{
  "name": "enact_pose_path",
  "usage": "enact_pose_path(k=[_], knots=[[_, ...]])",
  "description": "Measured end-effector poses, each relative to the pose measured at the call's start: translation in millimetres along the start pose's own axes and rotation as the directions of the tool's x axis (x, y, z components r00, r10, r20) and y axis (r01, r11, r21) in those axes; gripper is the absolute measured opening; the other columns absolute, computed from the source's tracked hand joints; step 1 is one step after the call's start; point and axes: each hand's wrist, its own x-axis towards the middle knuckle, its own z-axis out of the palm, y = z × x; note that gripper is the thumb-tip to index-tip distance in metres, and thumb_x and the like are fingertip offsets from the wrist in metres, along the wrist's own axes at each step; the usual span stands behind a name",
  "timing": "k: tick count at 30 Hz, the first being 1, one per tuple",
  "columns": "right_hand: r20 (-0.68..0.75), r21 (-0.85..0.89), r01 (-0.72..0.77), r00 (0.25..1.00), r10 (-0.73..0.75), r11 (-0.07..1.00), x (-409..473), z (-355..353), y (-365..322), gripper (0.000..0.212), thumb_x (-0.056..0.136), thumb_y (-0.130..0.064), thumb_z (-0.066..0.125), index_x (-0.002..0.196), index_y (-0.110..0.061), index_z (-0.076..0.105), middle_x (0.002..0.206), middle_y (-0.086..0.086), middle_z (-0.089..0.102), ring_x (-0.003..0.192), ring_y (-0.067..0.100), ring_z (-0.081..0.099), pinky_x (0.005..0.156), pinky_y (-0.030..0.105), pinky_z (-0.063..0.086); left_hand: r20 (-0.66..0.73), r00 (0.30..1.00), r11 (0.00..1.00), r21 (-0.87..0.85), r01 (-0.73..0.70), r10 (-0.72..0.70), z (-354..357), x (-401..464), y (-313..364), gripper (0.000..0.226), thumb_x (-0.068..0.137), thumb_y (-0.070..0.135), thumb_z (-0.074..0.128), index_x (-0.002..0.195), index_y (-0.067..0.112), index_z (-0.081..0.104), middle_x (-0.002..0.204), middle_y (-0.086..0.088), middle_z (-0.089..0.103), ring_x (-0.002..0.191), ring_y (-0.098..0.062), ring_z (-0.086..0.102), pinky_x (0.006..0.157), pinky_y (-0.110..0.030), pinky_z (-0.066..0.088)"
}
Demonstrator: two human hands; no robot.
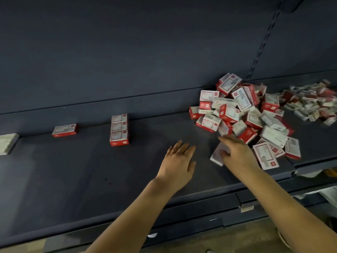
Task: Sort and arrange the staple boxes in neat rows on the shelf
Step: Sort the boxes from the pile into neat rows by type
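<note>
The right hand (237, 152) gripped a small white cardboard staple box (217, 155) on the dark metal shelf (73, 179); the left hand (179, 161) hovered, fingers straight, empty.

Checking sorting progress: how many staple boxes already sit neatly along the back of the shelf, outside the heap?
4: one box alone at left, three in a row mid-shelf. More may hide off-frame.

The right hand (237, 152) covers most of a blurred box (217, 156), so its grip cannot be told. At three o'clock, a far pile (313, 101) is smeared. At nine o'clock, a pale box (7, 143) is cut off. Box print is illegible.
</note>
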Motion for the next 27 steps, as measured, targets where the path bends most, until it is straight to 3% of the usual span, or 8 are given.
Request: enact_pose_path(k=[5, 8, 13, 17, 19, 22, 24, 27], knots=[[0.133, -0.051, 0.027, 0.991, -0.020, 0.998, 4.8, -3.7, 27.0, 0.061, 0.074, -0.039, 0.073, 0.123, -0.008, 0.054, 0.127, 0.010, 0.054, 0.116, 0.030, 0.048, 0.095, 0.040, 0.043, -0.024, 0.999, 0.999, -0.002, 0.043, -0.043, 20.9, 18.6, 32.0, 0.050, 0.098, 0.027, 0.041, 0.146, 0.018, 0.028, 0.151, -0.001, 0.029, 0.144, -0.018, 0.012, 0.115, -0.030, 0.007], [0.191, -0.081, 0.094, 0.978, -0.077, 0.992, 3.2, -1.9, 30.5, 0.075, 0.070, -0.059, 0.066, 0.126, -0.012, 0.048, 0.127, 0.006, 0.052, 0.117, 0.025, 0.045, 0.095, 0.038, 0.042, -0.044, 0.996, 0.997, -0.014, 0.075, -0.076, 30.9, 23.9, 41.9, 0.050, 0.097, 0.025, 0.043, 0.145, 0.017, 0.031, 0.150, -0.001, 0.031, 0.143, -0.018, 0.014, 0.115, -0.031, 0.010], [0.199, -0.189, 0.201, 0.966, -0.163, 0.961, 3.3, 2.5, 32.3, 0.079, 0.077, -0.058, 0.060, 0.136, -0.012, 0.035, 0.134, 0.005, 0.045, 0.124, 0.023, 0.035, 0.096, 0.032, 0.038, -0.143, 0.978, 0.983, -0.124, 0.132, -0.149, 38.4, 20.8, 49.1, 0.048, 0.096, 0.023, 0.049, 0.141, 0.014, 0.038, 0.146, -0.002, 0.039, 0.140, -0.018, 0.023, 0.112, -0.025, 0.016], [0.138, -0.128, 0.201, 0.973, -0.183, 0.971, 1.9, 9.5, 36.5, 0.088, 0.076, -0.055, 0.064, 0.142, -0.010, 0.027, 0.139, 0.009, 0.041, 0.129, 0.026, 0.031, 0.099, 0.033, 0.034, -0.250, 0.926, 0.927, -0.316, 0.200, -0.284, 48.1, 14.3, 57.2, 0.040, 0.093, 0.017, 0.055, 0.133, 0.011, 0.050, 0.134, -0.004, 0.052, 0.126, -0.016, 0.046, 0.100, -0.017, 0.032], [0.060, -0.041, 0.201, 0.978, -0.198, 0.979, -1.3, 11.4, 39.2, 0.090, 0.071, -0.051, 0.072, 0.139, -0.005, 0.035, 0.134, 0.015, 0.046, 0.125, 0.033, 0.037, 0.098, 0.038, 0.036, -0.292, 0.868, 0.849, -0.475, 0.232, -0.401, 50.8, 12.3, 61.5, 0.036, 0.091, 0.015, 0.058, 0.127, 0.012, 0.055, 0.125, 0.000, 0.058, 0.115, -0.012, 0.054, 0.092, -0.010, 0.038], [-0.172, 0.060, 0.252, 0.956, -0.239, 0.966, -2.0, 15.3, 44.6, 0.088, 0.064, -0.051, 0.076, 0.127, 0.003, 0.048, 0.118, 0.024, 0.057, 0.111, 0.042, 0.049, 0.086, 0.050, 0.048, -0.213, 0.807, 0.638, -0.731, 0.242, -0.551, 46.0, 14.7, 67.4, 0.032, 0.088, 0.014, 0.063, 0.120, 0.015, 0.058, 0.105, 0.011, 0.062, 0.098, -0.002, 0.059, 0.082, -0.006, 0.045], [-0.303, 0.086, 0.287, 0.920, -0.250, 0.954, -2.1, 12.0, 42.4, 0.085, 0.069, -0.057, 0.065, 0.126, 0.003, 0.047, 0.119, 0.023, 0.055, 0.113, 0.037, 0.044, 0.089, 0.045, 0.043, -0.139, 0.802, 0.508, -0.832, 0.224, -0.582, 42.2, 17.9, 71.2, 0.022, 0.085, 0.012, 0.066, 0.107, 0.016, 0.063, 0.096, 0.010, 0.065, 0.090, -0.005, 0.063, 0.079, -0.012, 0.050], [-0.399, 0.101, 0.345, 0.873, -0.280, 0.933, -1.9, 7.7, 38.6, 0.084, 0.073, -0.057, 0.059, 0.129, 0.003, 0.043, 0.124, 0.024, 0.051, 0.117, 0.033, 0.038, 0.096, 0.040, 0.034, -0.070, 0.802, 0.311, -0.939, 0.147, -0.593, 37.4, 19.5, 79.6, 0.015, 0.082, 0.002, 0.067, 0.090, 0.015, 0.069, 0.093, -0.007, 0.071, 0.090, -0.021, 0.067, 0.082, -0.030, 0.054]])
